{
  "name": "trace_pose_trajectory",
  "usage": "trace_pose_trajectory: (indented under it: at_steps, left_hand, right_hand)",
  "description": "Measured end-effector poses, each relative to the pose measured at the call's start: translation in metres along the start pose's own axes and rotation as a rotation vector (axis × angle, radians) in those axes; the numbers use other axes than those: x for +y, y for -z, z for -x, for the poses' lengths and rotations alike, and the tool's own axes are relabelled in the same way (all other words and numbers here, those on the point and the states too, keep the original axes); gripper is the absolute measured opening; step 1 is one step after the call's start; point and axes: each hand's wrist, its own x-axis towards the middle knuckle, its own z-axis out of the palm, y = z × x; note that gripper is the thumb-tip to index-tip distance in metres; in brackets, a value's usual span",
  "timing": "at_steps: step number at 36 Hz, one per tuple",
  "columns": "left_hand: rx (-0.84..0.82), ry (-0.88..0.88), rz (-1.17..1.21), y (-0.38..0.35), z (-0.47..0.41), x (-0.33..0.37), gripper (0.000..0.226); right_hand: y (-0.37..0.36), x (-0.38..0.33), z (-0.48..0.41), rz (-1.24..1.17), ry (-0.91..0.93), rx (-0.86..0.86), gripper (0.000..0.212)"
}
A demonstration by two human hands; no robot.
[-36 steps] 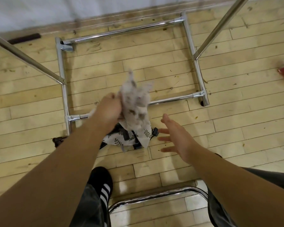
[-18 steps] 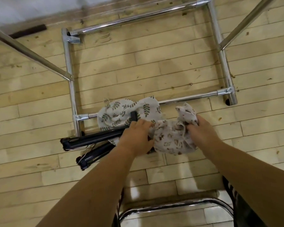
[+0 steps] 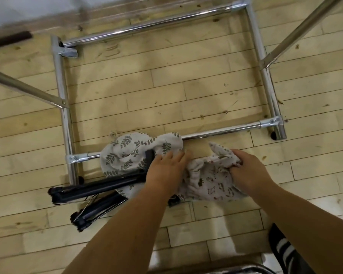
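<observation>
A pale crumpled cloth printed with small brown figures [image 3: 208, 182] lies on the light wooden plank floor [image 3: 166, 91], just in front of the near bar of a chrome tube frame [image 3: 222, 133]. The right hand [image 3: 248, 171] grips the cloth's far right end, fingers curled into the bunched fabric. The left hand [image 3: 166, 167] lies flat with fingers fairly straight and holds nothing. It presses on the cloth's left end, where that cloth meets a grey cloth with a green leaf print [image 3: 131, 153]. The leaf cloth covers part of the frame's near bar and lies over a black folded stand [image 3: 91, 188], whose legs stick out to the left along the floor. A black shoe with white stripes [image 3: 285, 252] shows at the lower right.
</observation>
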Motion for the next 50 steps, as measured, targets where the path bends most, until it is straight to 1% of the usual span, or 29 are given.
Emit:
trace_pose_trajectory:
  at_steps: [4,8,10,12,13,15,17,19,21,23,25,27,29,31,34,40,43,45,50]
  left_hand:
    - [-0.034,0.044,-0.032,-0.004,0.010,-0.012,0.111]
    - [-0.036,0.071,-0.064,-0.009,0.023,-0.022,0.107]
    - [-0.078,0.092,-0.077,-0.013,0.030,-0.031,0.098]
    - [-0.125,0.106,-0.086,-0.017,0.035,-0.043,0.079]
    - [-0.151,0.112,-0.094,-0.018,0.038,-0.048,0.074]
    - [-0.185,0.128,-0.101,-0.019,0.044,-0.058,0.071]
    - [-0.185,0.138,-0.081,-0.020,0.050,-0.065,0.070]
    - [-0.123,0.121,-0.030,-0.021,0.055,-0.068,0.064]
    - [0.003,0.097,0.047,-0.019,0.055,-0.068,0.056]
    - [0.156,0.094,0.106,-0.012,0.049,-0.065,0.052]
    - [0.319,0.125,0.116,-0.003,0.036,-0.064,0.050]
    - [0.389,0.177,0.119,0.004,0.020,-0.066,0.043]
    - [0.333,0.207,0.101,0.008,0.003,-0.070,0.034]
    - [0.269,0.201,0.059,0.009,-0.012,-0.074,0.029]
    - [0.248,0.167,0.072,0.009,-0.022,-0.082,0.021]
    - [0.257,0.086,0.083,-0.003,-0.022,-0.087,0.018]
    - [0.285,0.075,0.086,-0.008,-0.023,-0.087,0.025]
    - [0.306,0.079,0.111,-0.006,-0.024,-0.090,0.029]
    - [0.361,0.081,0.183,-0.001,-0.036,-0.102,0.024]
  right_hand:
    - [-0.002,0.006,-0.001,0.010,0.029,0.014,0.028]
    - [-0.002,0.016,-0.001,0.069,0.029,0.022,0.023]
    - [-0.001,0.018,-0.002,0.093,0.002,0.014,0.022]
    - [0.000,0.020,-0.002,0.122,-0.008,0.005,0.021]
    - [0.001,0.020,-0.002,0.132,-0.009,0.004,0.021]
    - [0.001,0.020,-0.003,0.141,-0.009,0.003,0.021]
    - [0.000,0.019,-0.004,0.141,-0.003,0.006,0.021]
    - [-0.002,0.017,-0.003,0.133,0.002,0.011,0.022]
    - [-0.002,0.015,-0.002,0.107,0.014,0.022,0.028]
    - [-0.002,0.012,-0.001,0.069,0.025,0.035,0.038]
    - [0.000,0.010,-0.002,0.051,0.015,0.040,0.048]
    - [0.003,0.009,-0.006,0.071,0.001,0.017,0.054]
    - [0.005,0.008,-0.009,0.100,-0.018,-0.019,0.058]
    - [0.008,0.006,-0.014,0.134,-0.036,-0.053,0.060]
    - [0.008,0.002,-0.021,0.181,-0.024,-0.079,0.063]
    - [0.009,-0.004,-0.038,0.220,0.048,-0.046,0.066]
    - [0.008,-0.003,-0.046,0.282,0.084,-0.059,0.069]
    - [0.008,-0.001,-0.050,0.306,0.081,-0.072,0.071]
    - [0.012,0.003,-0.053,0.320,0.045,-0.090,0.074]
